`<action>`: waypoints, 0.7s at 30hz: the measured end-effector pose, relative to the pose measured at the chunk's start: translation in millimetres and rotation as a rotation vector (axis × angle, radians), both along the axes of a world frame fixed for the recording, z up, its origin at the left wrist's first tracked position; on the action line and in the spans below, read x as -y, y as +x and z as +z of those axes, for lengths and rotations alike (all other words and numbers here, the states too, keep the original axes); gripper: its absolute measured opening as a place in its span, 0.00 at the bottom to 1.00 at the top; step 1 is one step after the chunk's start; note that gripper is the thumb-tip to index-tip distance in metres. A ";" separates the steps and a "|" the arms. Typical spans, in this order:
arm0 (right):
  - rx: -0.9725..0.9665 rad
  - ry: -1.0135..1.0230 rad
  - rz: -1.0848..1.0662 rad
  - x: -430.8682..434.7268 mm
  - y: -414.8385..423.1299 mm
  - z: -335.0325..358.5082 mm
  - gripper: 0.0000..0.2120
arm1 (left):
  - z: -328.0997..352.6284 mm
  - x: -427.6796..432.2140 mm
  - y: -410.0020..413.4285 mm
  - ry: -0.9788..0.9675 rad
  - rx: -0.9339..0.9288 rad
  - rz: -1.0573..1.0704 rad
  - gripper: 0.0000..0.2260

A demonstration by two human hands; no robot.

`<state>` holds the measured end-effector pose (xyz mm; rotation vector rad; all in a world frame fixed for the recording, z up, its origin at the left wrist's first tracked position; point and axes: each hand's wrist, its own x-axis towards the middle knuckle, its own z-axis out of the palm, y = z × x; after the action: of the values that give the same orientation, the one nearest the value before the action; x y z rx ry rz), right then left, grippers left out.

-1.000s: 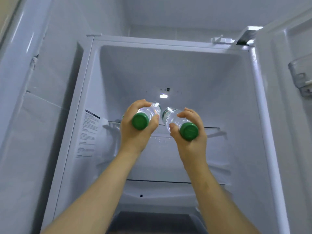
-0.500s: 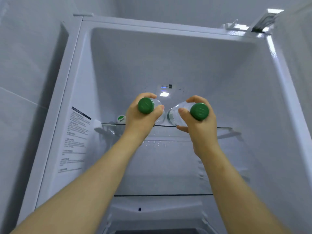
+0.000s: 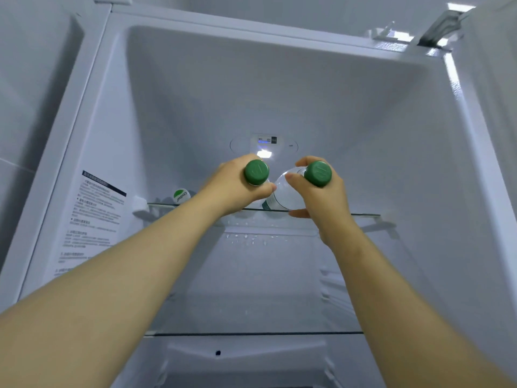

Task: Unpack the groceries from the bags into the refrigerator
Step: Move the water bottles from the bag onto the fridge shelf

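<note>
The right bottle [image 3: 281,193] in your right hand [image 3: 324,203] is clear, glossy plastic; its cap [image 3: 317,173] and that of the left bottle [image 3: 256,172], in your left hand [image 3: 235,189], are smooth green plastic, faintly shiny. The refrigerator liner [image 3: 279,93] is smooth white plastic with a soft sheen, its shelf [image 3: 363,215] clear glass, its hinge [image 3: 439,35] bare metal. The wall label [image 3: 92,217] looks matt.
</note>
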<state>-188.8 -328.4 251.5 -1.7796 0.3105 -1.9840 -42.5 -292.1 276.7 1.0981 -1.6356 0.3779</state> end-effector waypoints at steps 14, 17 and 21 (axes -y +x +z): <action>-0.269 0.018 -0.200 29.1 4.6 10.6 0.15 | -0.7 13.7 30.7 0.008 0.206 0.275 0.30; -0.348 0.037 -0.255 34.8 1.7 13.9 0.16 | -1.4 14.4 40.0 0.138 0.093 0.134 0.36; -0.421 0.070 -0.278 40.0 2.3 20.1 0.14 | 0.3 17.0 37.7 0.273 -0.001 0.003 0.26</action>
<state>-186.5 -368.4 271.6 -2.1969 0.7891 -1.7227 -4.9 -309.1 276.9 1.3024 -1.7196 0.1569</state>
